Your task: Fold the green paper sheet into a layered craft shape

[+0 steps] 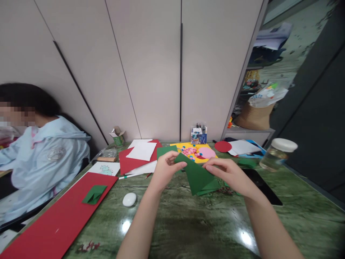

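Note:
A piece of green paper [196,175] is held up above the table between both hands. My left hand [167,169] pinches its upper left corner between thumb and fingers. At the opposite edge my right hand [229,173] grips the right corner, thumb and forefinger closed on it. Below the held piece, more green paper pieces [208,187] lie on the table, partly hidden. Behind my left hand shows another green sheet [165,149]. On a long red paper strip [58,216] at the left rests a folded green paper piece [94,194].
A yellow sheet [178,146] carries pink and blue bits at the back. A lidded jar [277,154] and a black tablet-like slab [262,185] stand and lie at right. A white rounded object [129,199] sits left of my forearm. Another person [54,151] sits far left.

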{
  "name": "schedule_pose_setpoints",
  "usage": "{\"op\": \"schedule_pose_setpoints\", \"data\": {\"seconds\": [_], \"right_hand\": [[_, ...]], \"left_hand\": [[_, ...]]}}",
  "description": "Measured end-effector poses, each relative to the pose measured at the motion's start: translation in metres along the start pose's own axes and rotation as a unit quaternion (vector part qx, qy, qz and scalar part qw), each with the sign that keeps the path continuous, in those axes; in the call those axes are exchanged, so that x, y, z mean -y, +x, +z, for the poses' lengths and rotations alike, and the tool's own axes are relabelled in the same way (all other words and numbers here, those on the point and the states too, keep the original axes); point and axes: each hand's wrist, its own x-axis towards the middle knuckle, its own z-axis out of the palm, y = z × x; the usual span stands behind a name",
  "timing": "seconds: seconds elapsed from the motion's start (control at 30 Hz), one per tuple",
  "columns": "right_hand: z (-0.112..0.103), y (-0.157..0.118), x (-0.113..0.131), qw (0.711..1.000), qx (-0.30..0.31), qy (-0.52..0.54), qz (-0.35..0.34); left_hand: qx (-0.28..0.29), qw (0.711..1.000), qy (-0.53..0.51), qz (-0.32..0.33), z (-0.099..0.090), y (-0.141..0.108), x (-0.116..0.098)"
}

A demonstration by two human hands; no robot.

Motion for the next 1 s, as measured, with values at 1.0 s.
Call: {"op": "schedule_pose_setpoints", "data": {"seconds": [1.0], "right_hand": [[0.016,0.001,0.001,0.990,-0.053,-0.123,-0.043]], "left_hand": [[0.076,0.975,0.207,0.038,0.010,-0.006,-0.005]]}}
